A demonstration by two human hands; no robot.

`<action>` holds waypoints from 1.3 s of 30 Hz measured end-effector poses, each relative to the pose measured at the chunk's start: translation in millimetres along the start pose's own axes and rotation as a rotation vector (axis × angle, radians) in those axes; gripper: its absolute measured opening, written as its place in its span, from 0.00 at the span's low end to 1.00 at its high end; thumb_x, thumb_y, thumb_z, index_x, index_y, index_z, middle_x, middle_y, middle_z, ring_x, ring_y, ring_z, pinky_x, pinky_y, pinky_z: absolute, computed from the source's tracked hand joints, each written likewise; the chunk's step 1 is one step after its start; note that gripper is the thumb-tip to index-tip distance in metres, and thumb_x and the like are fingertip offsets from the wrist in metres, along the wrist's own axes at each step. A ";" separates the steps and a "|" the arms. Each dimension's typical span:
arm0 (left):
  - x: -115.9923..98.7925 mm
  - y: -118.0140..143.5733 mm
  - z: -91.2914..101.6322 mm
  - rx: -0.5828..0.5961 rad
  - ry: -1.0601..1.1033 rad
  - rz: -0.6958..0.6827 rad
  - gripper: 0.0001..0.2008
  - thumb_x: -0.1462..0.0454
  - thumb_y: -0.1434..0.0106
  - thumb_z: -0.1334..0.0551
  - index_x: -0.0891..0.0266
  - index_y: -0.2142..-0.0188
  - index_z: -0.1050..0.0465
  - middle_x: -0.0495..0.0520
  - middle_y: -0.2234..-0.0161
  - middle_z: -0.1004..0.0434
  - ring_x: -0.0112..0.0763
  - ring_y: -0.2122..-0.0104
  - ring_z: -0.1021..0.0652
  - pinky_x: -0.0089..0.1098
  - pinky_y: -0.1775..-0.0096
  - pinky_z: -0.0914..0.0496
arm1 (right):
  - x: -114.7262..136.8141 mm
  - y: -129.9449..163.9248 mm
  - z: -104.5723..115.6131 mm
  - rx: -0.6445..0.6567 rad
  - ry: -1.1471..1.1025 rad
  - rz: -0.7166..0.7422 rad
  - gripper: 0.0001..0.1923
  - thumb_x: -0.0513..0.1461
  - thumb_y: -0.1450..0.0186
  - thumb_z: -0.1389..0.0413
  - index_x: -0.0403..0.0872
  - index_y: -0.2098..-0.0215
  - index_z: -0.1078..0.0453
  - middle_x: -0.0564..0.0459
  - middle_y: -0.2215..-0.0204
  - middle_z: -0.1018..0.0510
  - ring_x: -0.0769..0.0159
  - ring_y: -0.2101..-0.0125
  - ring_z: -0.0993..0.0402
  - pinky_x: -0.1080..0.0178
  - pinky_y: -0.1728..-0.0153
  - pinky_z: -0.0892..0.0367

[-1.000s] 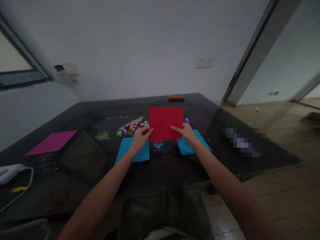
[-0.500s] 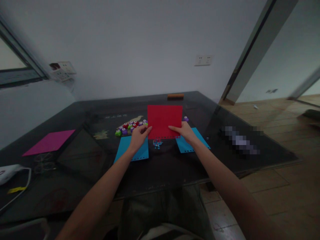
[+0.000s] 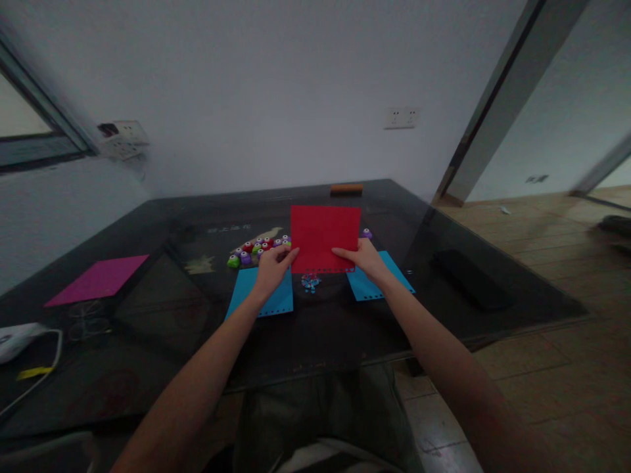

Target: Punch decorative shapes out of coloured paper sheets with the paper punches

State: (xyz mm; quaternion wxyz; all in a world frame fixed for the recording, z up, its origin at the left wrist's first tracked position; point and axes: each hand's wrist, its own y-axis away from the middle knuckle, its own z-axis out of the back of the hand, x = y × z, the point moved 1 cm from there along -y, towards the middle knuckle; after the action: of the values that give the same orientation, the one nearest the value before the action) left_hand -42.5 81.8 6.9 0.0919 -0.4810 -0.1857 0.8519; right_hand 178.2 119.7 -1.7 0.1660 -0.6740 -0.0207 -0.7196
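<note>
Red paper sheet, held two-handed above dark table.
Table [image 3: 345, 328]; red sheet [image 3: 325, 236] raised over its middle, punched holes along lower edge; left hand [image 3: 272, 268] pinches the lower left corner, right hand [image 3: 367, 259] the lower right; blue sheets [image 3: 261, 295] beneath; small punches [image 3: 256, 251] left.

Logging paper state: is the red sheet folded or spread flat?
Spread: the red sheet shows one full square face with no crease, held at its punched lower edge by the left hand and right hand.
</note>
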 end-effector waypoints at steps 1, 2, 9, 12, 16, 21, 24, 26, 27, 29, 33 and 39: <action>0.1 -0.1 0.1 -0.002 -0.002 -0.006 0.16 0.55 0.43 0.43 0.63 0.80 0.35 0.45 0.82 0.40 0.24 0.80 0.37 0.26 0.76 0.44 | 0.3 0.0 0.1 0.001 0.016 0.000 0.19 0.45 0.48 0.38 0.46 0.60 0.28 0.48 0.60 0.23 0.55 0.60 0.26 0.50 0.57 0.30; 0.4 -0.2 0.2 -0.003 0.001 -0.009 0.16 0.55 0.43 0.43 0.63 0.80 0.35 0.45 0.82 0.39 0.24 0.80 0.37 0.26 0.76 0.44 | 0.6 0.1 0.3 0.001 0.032 0.000 0.19 0.45 0.48 0.38 0.46 0.59 0.28 0.48 0.59 0.23 0.55 0.60 0.26 0.50 0.57 0.30; 3.5 -1.0 -0.1 -0.004 0.037 -0.017 0.14 0.56 0.43 0.42 0.63 0.78 0.33 0.46 0.80 0.36 0.24 0.79 0.35 0.25 0.76 0.42 | 0.3 -1.1 1.9 -0.006 0.097 0.005 0.20 0.44 0.47 0.39 0.45 0.58 0.28 0.47 0.59 0.23 0.54 0.60 0.26 0.50 0.58 0.30; 3.9 -1.0 0.0 -0.006 0.042 -0.021 0.14 0.56 0.43 0.42 0.63 0.77 0.33 0.46 0.80 0.36 0.24 0.79 0.35 0.25 0.76 0.42 | -1.2 -2.0 2.9 -0.009 0.102 0.033 0.20 0.45 0.48 0.38 0.46 0.58 0.28 0.47 0.60 0.23 0.54 0.61 0.26 0.50 0.58 0.30; 4.4 -1.0 0.1 0.000 0.064 -0.020 0.14 0.55 0.43 0.42 0.63 0.77 0.32 0.47 0.80 0.35 0.25 0.78 0.34 0.25 0.76 0.41 | -1.0 -2.2 3.3 -0.021 0.132 0.017 0.19 0.45 0.48 0.38 0.45 0.60 0.27 0.46 0.61 0.22 0.54 0.61 0.25 0.50 0.59 0.30; 6.2 -2.3 0.5 0.017 0.071 -0.019 0.14 0.55 0.43 0.42 0.63 0.77 0.32 0.46 0.80 0.35 0.25 0.79 0.33 0.25 0.75 0.40 | 1.1 -1.7 3.3 -0.027 0.145 0.019 0.18 0.44 0.48 0.38 0.45 0.60 0.27 0.47 0.61 0.22 0.56 0.62 0.25 0.52 0.59 0.29; 7.0 -3.1 1.1 0.026 0.081 -0.015 0.14 0.55 0.42 0.43 0.63 0.76 0.31 0.47 0.80 0.34 0.25 0.79 0.33 0.25 0.76 0.39 | 0.3 -2.2 4.1 -0.030 0.145 0.021 0.18 0.44 0.48 0.38 0.45 0.61 0.27 0.47 0.61 0.22 0.56 0.62 0.25 0.52 0.59 0.29; 7.0 -3.7 2.1 0.025 0.077 -0.012 0.14 0.55 0.42 0.44 0.63 0.75 0.30 0.47 0.80 0.33 0.25 0.79 0.33 0.26 0.76 0.39 | -0.8 -2.6 4.6 -0.027 0.144 0.014 0.18 0.44 0.48 0.38 0.44 0.61 0.27 0.46 0.61 0.22 0.56 0.63 0.25 0.52 0.60 0.29; 7.0 -4.1 2.8 0.023 0.070 -0.014 0.15 0.55 0.42 0.44 0.63 0.75 0.30 0.47 0.80 0.32 0.26 0.79 0.32 0.26 0.76 0.39 | -1.3 -2.8 4.7 -0.025 0.142 0.011 0.19 0.44 0.48 0.39 0.44 0.60 0.27 0.46 0.61 0.22 0.56 0.63 0.25 0.52 0.59 0.29; 7.6 -5.3 4.2 0.016 0.057 -0.020 0.15 0.56 0.41 0.44 0.64 0.76 0.30 0.48 0.80 0.32 0.26 0.79 0.32 0.26 0.76 0.38 | -1.4 -2.9 4.7 -0.027 0.138 0.007 0.19 0.44 0.48 0.39 0.44 0.60 0.27 0.46 0.61 0.22 0.56 0.63 0.25 0.52 0.59 0.29; 14.4 -8.7 5.9 0.017 0.079 -0.024 0.15 0.57 0.40 0.45 0.64 0.77 0.30 0.49 0.81 0.30 0.26 0.80 0.30 0.26 0.75 0.36 | 2.0 -1.5 3.4 -0.029 0.126 0.004 0.18 0.43 0.47 0.39 0.45 0.59 0.28 0.47 0.61 0.22 0.57 0.63 0.25 0.52 0.59 0.29; 29.0 -13.9 11.5 -0.002 0.138 0.009 0.15 0.56 0.40 0.45 0.65 0.72 0.27 0.51 0.79 0.28 0.27 0.79 0.28 0.27 0.74 0.33 | 1.4 -1.8 3.8 -0.035 0.116 -0.007 0.18 0.43 0.48 0.39 0.44 0.60 0.27 0.45 0.62 0.22 0.54 0.63 0.25 0.50 0.61 0.29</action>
State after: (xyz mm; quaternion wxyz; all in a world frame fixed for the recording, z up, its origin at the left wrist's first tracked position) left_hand -67.7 101.5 -4.8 0.1002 -0.5395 -0.1776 0.8169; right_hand 181.3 122.1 0.3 0.1527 -0.6338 -0.0009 -0.7583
